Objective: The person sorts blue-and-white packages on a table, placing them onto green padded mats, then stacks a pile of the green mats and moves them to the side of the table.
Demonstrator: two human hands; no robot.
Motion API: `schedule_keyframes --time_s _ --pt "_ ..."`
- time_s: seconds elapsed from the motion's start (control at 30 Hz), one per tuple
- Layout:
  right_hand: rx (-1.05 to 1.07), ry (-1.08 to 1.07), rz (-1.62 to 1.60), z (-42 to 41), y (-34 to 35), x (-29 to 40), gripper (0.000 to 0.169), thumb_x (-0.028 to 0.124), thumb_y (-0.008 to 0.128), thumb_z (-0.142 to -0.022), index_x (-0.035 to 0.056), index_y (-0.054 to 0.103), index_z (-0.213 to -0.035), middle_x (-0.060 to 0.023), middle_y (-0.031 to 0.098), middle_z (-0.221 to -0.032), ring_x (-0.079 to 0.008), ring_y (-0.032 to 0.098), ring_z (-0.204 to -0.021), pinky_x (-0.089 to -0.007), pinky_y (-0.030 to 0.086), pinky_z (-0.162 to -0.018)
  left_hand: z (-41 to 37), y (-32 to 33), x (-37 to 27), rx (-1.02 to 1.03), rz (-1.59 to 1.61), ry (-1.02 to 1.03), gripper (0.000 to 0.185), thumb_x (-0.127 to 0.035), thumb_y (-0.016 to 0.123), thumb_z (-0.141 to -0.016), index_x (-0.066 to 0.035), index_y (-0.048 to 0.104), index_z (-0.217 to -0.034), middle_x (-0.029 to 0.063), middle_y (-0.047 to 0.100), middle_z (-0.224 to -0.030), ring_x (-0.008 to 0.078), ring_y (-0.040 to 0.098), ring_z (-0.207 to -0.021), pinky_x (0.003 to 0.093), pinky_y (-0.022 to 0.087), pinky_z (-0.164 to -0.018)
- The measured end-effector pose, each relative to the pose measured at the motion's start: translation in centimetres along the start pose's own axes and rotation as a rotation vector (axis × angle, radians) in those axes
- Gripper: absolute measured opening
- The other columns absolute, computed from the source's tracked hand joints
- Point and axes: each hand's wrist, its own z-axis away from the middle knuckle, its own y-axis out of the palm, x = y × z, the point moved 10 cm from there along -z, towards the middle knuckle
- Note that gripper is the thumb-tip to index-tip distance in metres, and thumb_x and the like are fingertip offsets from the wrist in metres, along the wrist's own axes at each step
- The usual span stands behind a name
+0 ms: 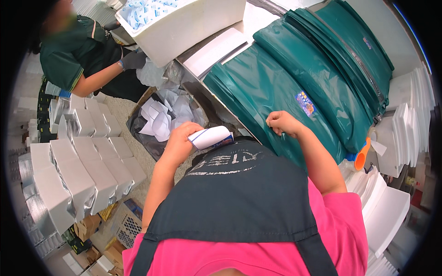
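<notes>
My left hand [181, 141] grips a curled roll of white-backed printed labels [210, 136] in front of my apron. My right hand [285, 124] is over a stack of green plastic bags [255, 79] on the table, its fingers curled and the thumb near the index finger. Whether those fingers pinch the plastic or only rest on it is not clear. A colourful printed label [306, 103] is on the bag just beyond that hand. More green bags [321, 72] overlap farther to the right, with another label on the farthest.
A foam box [183, 31] of ice packs stands at the table's far end. Below it, a lined bin [133, 129] holds discarded paper. A gloved co-worker [103, 69] stands at far left. White cartons [83, 172] are stacked left; an orange tape dispenser [362, 155] lies right.
</notes>
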Motion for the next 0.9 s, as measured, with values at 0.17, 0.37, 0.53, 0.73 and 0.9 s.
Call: schedule_keyframes --time_s 0.17,0.37,0.53,0.73,0.9 --pt "-0.128 0.076 0.080 2.4 -4.3 2.5 0.010 0.010 0.052 -0.082 0.0019 0.055 -0.087 -0.0069 0.056 -0.063 -0.0162 0.057 -0.048 -0.0283 0.041 -0.039 0.0 0.0 0.1 0.034 -0.035 -0.002 0.023 0.007 0.050 -0.074 0.001 0.065 -0.091 0.0106 0.064 -0.094 0.0229 0.060 -0.091 0.0296 0.045 -0.084" --pt "-0.890 -0.170 0.499 9.4 -23.3 12.2 0.009 0.003 0.053 -0.076 -0.0028 0.057 -0.082 -0.0148 0.063 -0.070 -0.0303 0.066 -0.060 -0.0396 0.052 -0.057 -0.6 -0.1 -0.1 0.010 -0.060 0.026 0.023 0.006 0.050 -0.073 0.001 0.065 -0.091 0.0106 0.065 -0.092 0.0235 0.060 -0.090 0.0306 0.046 -0.083" --pt "-1.518 -0.556 0.710 18.2 -27.1 17.5 0.029 0.008 0.059 -0.082 0.0012 0.056 -0.110 -0.0184 0.056 -0.116 -0.0348 0.053 -0.109 -0.0389 0.043 -0.093 -0.8 0.1 -0.2 -0.008 -0.057 0.042 0.024 0.006 0.053 -0.073 -0.001 0.065 -0.093 0.0113 0.064 -0.093 0.0255 0.061 -0.091 0.0322 0.047 -0.083" --pt "-1.300 -0.451 0.792 12.6 -18.1 5.1 0.043 0.005 0.066 -0.076 0.0040 0.054 -0.117 -0.0174 0.054 -0.121 -0.0361 0.050 -0.114 -0.0434 0.039 -0.097 -0.8 0.2 1.3 0.016 -0.054 -0.010 0.022 0.001 0.054 -0.077 -0.003 0.065 -0.096 0.0122 0.064 -0.093 0.0281 0.061 -0.090 0.0338 0.047 -0.081" --pt "-1.407 -0.085 0.856 15.8 -20.7 -6.4 0.040 0.018 0.060 -0.086 0.0038 0.053 -0.122 -0.0163 0.050 -0.129 -0.0330 0.041 -0.125 -0.0457 0.032 -0.103 -1.4 -0.2 0.7 0.026 -0.131 0.041 0.022 -0.001 0.055 -0.078 -0.004 0.065 -0.097 0.0110 0.064 -0.095 0.0271 0.060 -0.092 0.0341 0.047 -0.080"
